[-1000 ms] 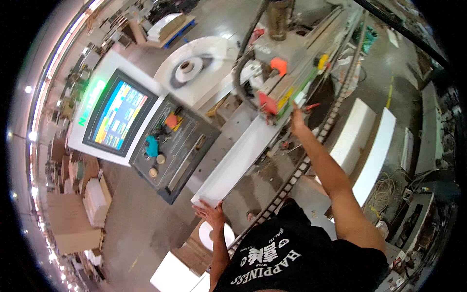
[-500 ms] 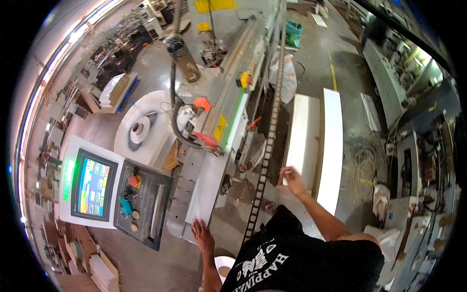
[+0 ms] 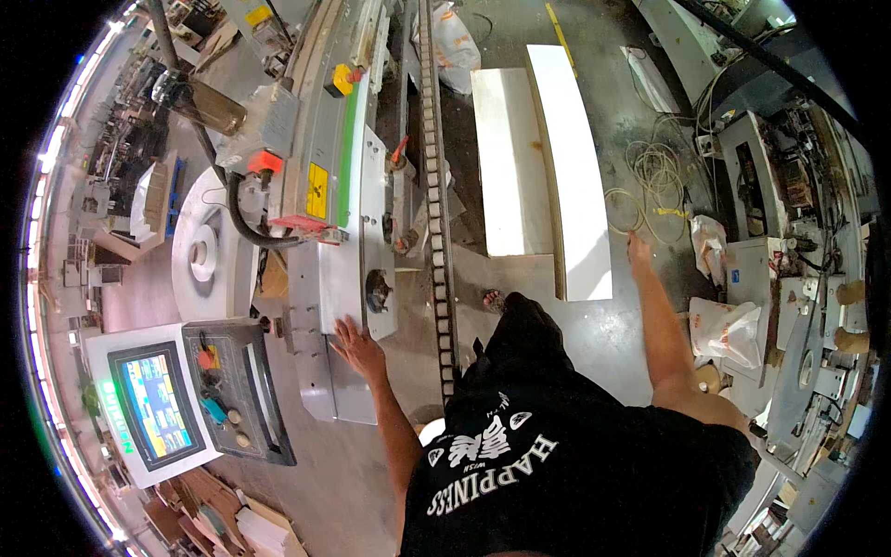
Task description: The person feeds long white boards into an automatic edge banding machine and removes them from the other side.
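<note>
My left hand (image 3: pixel 360 351) rests with spread fingers on the end of a white board (image 3: pixel 342 302) lying along the metal bed of a long machine. It grips nothing. To the right of two stacks of long white panels, my right hand (image 3: pixel 640 251) hangs at the end of an outstretched arm. That hand is seen edge-on and small, so its fingers cannot be made out, and no held thing shows. The nearer white panel stack (image 3: pixel 580 176) is taller and narrower; beside it lies the wider white panel stack (image 3: pixel 506 158).
A control panel with a lit screen (image 3: pixel 156 401) stands at the left. The machine's chain-like track (image 3: pixel 436 204) runs between the bed and the panels. Coiled hose (image 3: pixel 661 181) lies on the floor at right, near white sacks (image 3: pixel 724 330).
My right hand has moved from over the wider stack to the right side of the stacks. My view has shifted, and my left hand remains on the machine bed.
</note>
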### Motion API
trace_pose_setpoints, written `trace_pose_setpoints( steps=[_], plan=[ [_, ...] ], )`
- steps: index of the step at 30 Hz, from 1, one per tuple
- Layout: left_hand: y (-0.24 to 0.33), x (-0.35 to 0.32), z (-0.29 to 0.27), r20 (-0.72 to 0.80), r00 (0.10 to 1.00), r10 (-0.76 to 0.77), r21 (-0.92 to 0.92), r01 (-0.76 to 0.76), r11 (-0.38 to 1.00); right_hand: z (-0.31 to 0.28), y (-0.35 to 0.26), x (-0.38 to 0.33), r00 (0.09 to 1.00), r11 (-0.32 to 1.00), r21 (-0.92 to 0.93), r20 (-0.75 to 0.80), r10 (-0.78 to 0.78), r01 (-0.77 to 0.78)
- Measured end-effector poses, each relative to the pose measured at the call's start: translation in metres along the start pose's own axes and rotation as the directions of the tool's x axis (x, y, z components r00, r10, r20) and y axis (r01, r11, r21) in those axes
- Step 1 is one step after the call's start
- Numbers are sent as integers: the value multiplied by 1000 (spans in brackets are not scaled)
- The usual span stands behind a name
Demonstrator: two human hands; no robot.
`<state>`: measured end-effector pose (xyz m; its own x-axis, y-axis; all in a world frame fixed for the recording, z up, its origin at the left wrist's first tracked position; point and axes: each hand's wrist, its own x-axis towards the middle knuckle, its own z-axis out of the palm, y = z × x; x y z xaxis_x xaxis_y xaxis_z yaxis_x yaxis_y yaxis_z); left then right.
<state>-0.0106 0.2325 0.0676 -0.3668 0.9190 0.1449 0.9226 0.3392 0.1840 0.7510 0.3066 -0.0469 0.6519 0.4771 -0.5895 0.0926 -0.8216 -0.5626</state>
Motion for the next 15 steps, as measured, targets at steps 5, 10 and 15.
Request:
trace_pose_setpoints(
  steps=[5,10,15],
  plan=[
    [17,30,-14,-40,998,-47,-46,45,998,52,33,-85,798,857,296,569,197,-422],
    [102,12,-32,-43,986,161,-293,-167,941,80,69,-85,695,795,495,707,-134,-350],
    [159,-30,-33,68,973,220,-442,-168,881,95,55,-83,681,821,486,711,-172,-300]
  ],
)
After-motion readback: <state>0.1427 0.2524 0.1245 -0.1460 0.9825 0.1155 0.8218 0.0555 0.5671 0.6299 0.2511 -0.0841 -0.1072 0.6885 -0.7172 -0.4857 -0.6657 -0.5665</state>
